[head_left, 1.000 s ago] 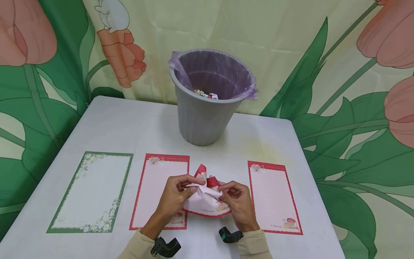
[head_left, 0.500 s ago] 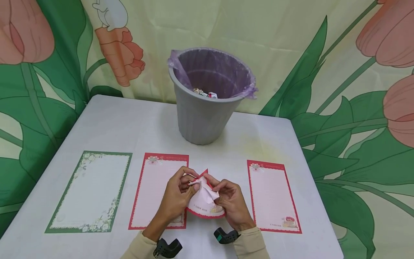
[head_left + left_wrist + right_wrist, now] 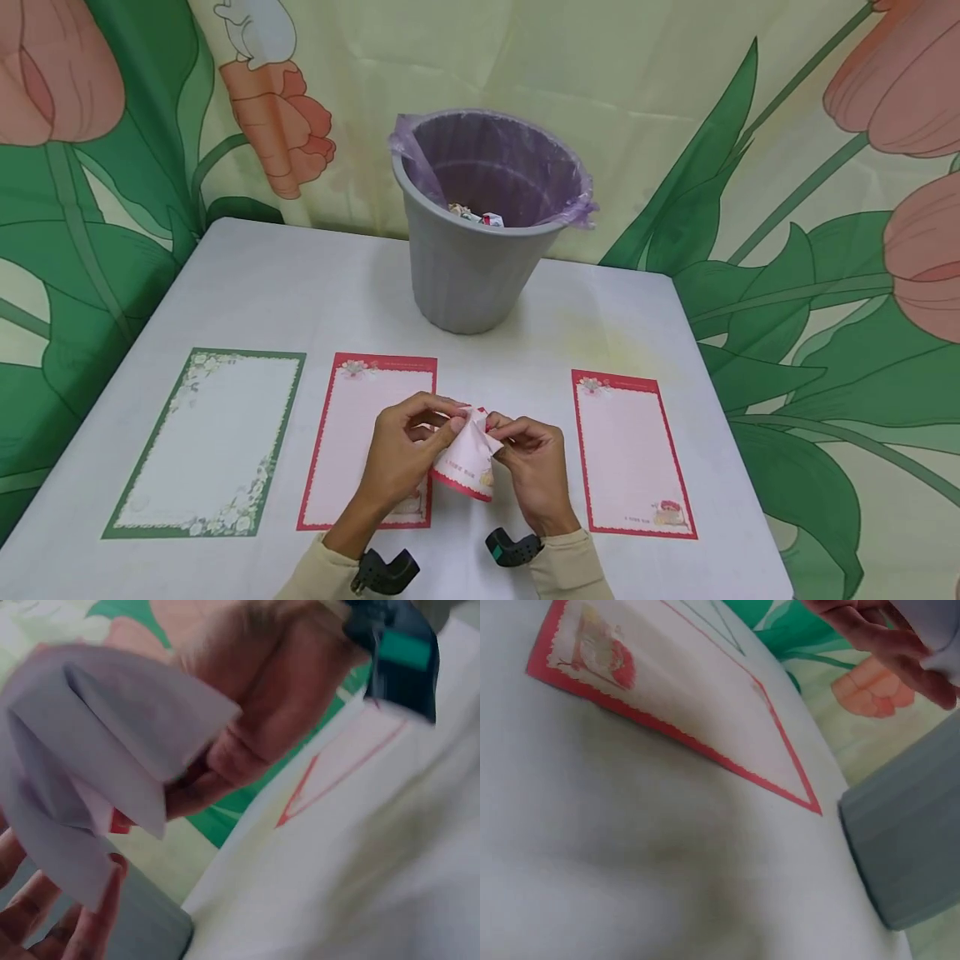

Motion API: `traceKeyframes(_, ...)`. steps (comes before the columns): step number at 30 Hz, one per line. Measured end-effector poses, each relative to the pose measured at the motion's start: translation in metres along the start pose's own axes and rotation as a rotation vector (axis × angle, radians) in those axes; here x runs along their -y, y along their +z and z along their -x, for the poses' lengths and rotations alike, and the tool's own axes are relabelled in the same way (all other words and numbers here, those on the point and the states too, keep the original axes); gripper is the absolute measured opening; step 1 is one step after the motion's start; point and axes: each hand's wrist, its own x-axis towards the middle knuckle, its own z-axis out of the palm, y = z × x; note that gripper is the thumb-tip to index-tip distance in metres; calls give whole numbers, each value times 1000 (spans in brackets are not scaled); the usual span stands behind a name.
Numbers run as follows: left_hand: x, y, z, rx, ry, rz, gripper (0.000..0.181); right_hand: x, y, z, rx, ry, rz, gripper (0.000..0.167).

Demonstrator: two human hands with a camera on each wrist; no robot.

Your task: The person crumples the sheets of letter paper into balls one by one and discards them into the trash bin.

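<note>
Both hands hold a crumpled red-bordered sheet of letter paper (image 3: 467,457) above the table, between the two red-bordered sheets. My left hand (image 3: 408,442) pinches its upper left side between thumb and fingers. On the other side my right hand (image 3: 536,468) pinches the right edge with curled fingers. The left wrist view shows the pale back of the crumpled paper (image 3: 127,712) in deep folds, with the right hand (image 3: 277,697) behind it. At the right wrist view's top corner, the left hand (image 3: 877,637) touches a bit of the paper; the right hand is out of that view.
A green-bordered sheet (image 3: 206,442) lies at the left. One red-bordered sheet (image 3: 360,442) lies partly under the left hand, another red-bordered sheet (image 3: 633,454) to the right. Behind them stands a grey bin (image 3: 472,283) with a purple liner and crumpled scraps (image 3: 476,217) inside.
The held paper has been gathered from a wide, loosely bunched shape into a narrower cone. My right hand has moved left, closer to the left hand. The flat sheets and bin stay put.
</note>
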Motion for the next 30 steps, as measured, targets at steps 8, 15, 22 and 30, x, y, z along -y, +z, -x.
traceKeyframes(8, -3, -5, 4, 137, 28, 63, 57, 6, 2, -2, -76, -40, 87, 9)
traceKeyframes(15, -4, 3, 6, 76, 81, 39, 54, 6, 7, -1, -118, -27, 83, 7)
traceKeyframes(22, -1, 5, 7, 21, 70, 81, 47, 10, 7, 0, -125, 59, 46, 13)
traceKeyframes(30, 3, 8, 9, -92, 65, 103, 33, 11, 13, 2, -105, 128, -2, 27)
